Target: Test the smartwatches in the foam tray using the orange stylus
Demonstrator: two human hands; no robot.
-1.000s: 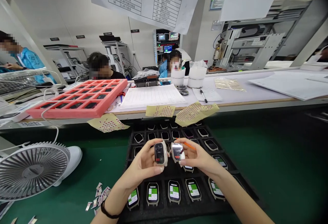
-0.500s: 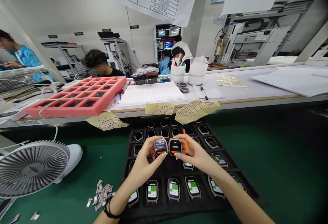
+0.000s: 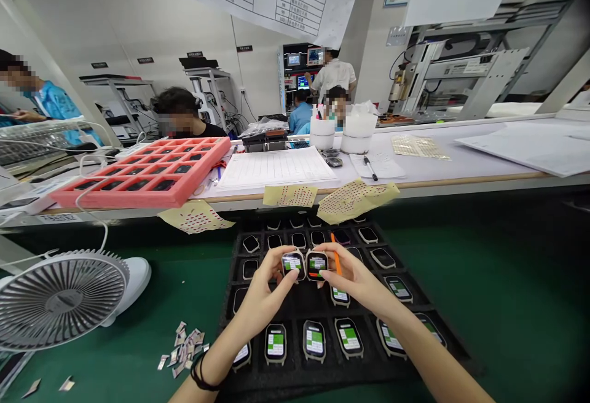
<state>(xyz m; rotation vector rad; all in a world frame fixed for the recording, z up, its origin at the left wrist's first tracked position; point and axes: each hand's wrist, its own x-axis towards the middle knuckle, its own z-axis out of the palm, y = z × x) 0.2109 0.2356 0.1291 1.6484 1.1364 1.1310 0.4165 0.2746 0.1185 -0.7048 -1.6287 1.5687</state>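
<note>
My left hand [image 3: 271,280] grips a smartwatch body [image 3: 291,263], thumb on the lower right of its lit screen. Close beside it, a second smartwatch body [image 3: 316,263] is held in my right hand [image 3: 353,277], whose thumb rests on that screen's lower right edge. An orange stick-like tool [image 3: 336,253] is also tucked between the fingers of my right hand. Both watches are over a black foam tray [image 3: 318,378] with several more watches in its compartments. In the front row, a watch [image 3: 314,340] shows a green and white screen.
A white fan [image 3: 64,298] stands on the green mat at the left, near small loose strips [image 3: 187,348]. On the shelf above are a pink foam tray [image 3: 142,197], papers [image 3: 276,166] and white cups [image 3: 322,133]. Yellow dotted sheets [image 3: 357,200] hang over its edge. Other people work beyond.
Both held watch screens have changed from mostly dark to green and white displays. My hands stay nearly in place, keeping their grip. In the background, a person in white now stands upright.
</note>
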